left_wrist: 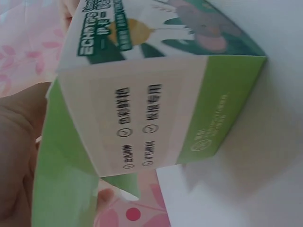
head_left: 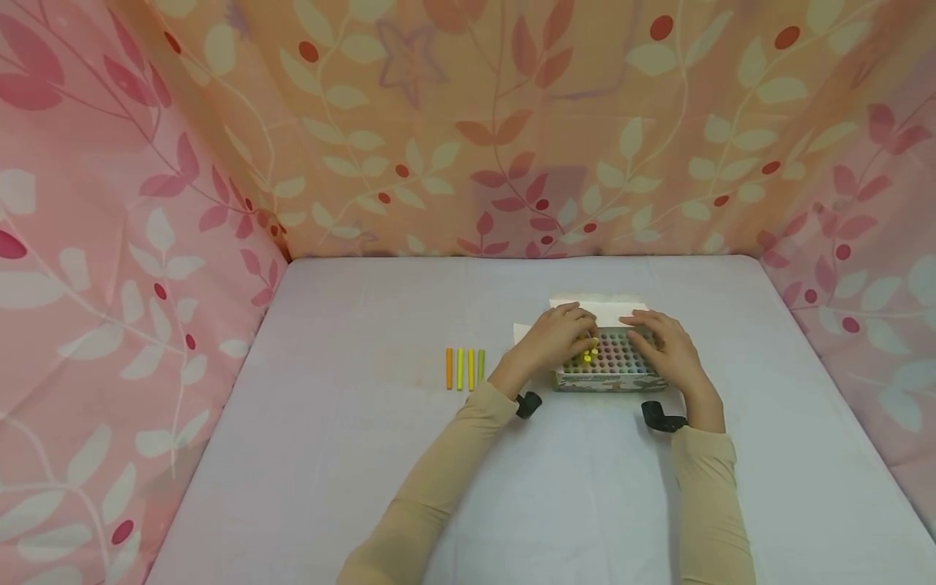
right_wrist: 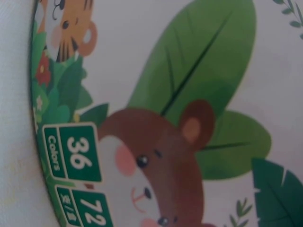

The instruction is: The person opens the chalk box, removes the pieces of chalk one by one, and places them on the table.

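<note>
A chalk box (head_left: 613, 382) printed with cartoon animals and leaves stands on the table, its lid flap (head_left: 607, 311) folded back. Rows of coloured chalk tips show inside, and a few yellow chalks (head_left: 587, 358) stick up at the left. My left hand (head_left: 559, 335) reaches over the box's left end, fingers curled down at a yellow chalk; its fingertips are partly hidden. On the right end rests my right hand (head_left: 671, 349), thumb and fingers spread apart. In the left wrist view, part of the left hand (left_wrist: 19, 151) shows behind a green side flap (left_wrist: 66, 161).
Left of the box lie an orange chalk stick (head_left: 449, 369), two yellow chalk sticks (head_left: 465, 370) and a green chalk stick (head_left: 481, 366), side by side. The white-covered table (head_left: 351, 455) is bordered by patterned curtains (head_left: 439, 146) at the back and sides.
</note>
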Demonstrator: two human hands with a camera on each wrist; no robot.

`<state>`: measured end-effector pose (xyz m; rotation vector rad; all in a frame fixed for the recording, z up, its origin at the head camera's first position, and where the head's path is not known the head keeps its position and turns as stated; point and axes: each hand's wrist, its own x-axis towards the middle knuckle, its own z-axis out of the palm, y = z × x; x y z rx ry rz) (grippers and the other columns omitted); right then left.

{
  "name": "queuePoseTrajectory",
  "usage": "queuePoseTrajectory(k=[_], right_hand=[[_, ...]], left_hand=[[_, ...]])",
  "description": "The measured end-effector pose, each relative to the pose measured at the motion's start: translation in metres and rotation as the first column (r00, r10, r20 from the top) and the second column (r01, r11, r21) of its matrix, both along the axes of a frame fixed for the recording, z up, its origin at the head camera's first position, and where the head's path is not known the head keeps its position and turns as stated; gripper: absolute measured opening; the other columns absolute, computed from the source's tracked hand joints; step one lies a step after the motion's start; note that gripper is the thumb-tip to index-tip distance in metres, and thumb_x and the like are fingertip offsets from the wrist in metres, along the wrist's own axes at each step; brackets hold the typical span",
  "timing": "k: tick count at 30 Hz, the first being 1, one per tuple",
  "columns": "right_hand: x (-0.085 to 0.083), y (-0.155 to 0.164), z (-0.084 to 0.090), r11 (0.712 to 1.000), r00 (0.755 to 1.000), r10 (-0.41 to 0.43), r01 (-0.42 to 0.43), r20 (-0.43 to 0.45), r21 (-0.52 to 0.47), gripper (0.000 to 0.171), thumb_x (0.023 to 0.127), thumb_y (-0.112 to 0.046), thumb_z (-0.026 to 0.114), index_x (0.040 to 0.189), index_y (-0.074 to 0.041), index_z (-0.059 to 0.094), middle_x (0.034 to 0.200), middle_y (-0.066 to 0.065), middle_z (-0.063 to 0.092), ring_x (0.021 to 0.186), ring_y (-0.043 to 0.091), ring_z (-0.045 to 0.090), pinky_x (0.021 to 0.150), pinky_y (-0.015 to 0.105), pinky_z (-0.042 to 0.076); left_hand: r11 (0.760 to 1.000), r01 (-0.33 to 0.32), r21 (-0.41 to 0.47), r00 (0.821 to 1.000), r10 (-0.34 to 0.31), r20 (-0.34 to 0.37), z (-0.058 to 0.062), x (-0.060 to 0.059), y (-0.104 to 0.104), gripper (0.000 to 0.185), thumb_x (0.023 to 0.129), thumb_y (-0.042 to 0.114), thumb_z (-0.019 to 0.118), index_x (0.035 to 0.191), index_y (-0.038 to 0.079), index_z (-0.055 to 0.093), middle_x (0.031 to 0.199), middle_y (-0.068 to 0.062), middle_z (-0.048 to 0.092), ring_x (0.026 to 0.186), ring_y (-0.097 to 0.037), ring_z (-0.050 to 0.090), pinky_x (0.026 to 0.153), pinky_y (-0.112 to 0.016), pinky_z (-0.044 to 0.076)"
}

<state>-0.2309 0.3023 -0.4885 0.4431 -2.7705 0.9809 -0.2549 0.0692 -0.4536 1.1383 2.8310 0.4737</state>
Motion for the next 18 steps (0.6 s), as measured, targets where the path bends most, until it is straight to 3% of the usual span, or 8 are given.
queuePoseTrajectory(k=[7,18], right_hand=[[0.0006,-0.0015,0.0013,1.000,1.000,-0.017,0.017,0.018,0.005,0.030,0.093,-0.026,0.056,0.118,-0.010,0.061,0.132,0.021,0.048,0.123,0.046,0.036,0.097,0.065,0.025],[0.0012,-0.0017,0.0015,1.000,1.000,-0.019,0.019,0.017,0.010,0.030,0.093,-0.025,0.057,0.118,-0.009,0.060,0.132,0.021,0.048,0.122,0.047,0.036,0.097,0.066,0.025]], left_hand=[[0.990,-0.022,0.136,0.997,0.032,-0.067,-0.0024,0.0031,-0.0027,0.023,0.097,0.037,0.045,0.111,0.023,0.058,0.124,0.008,0.055,0.131,-0.015,0.037,0.107,-0.035,0.033],[0.980,-0.044,0.193,0.992,0.067,-0.112,0.0015,0.0103,-0.0083,0.022,0.096,0.037,0.048,0.109,0.022,0.059,0.132,0.007,0.051,0.131,-0.013,0.037,0.107,-0.032,0.033]])
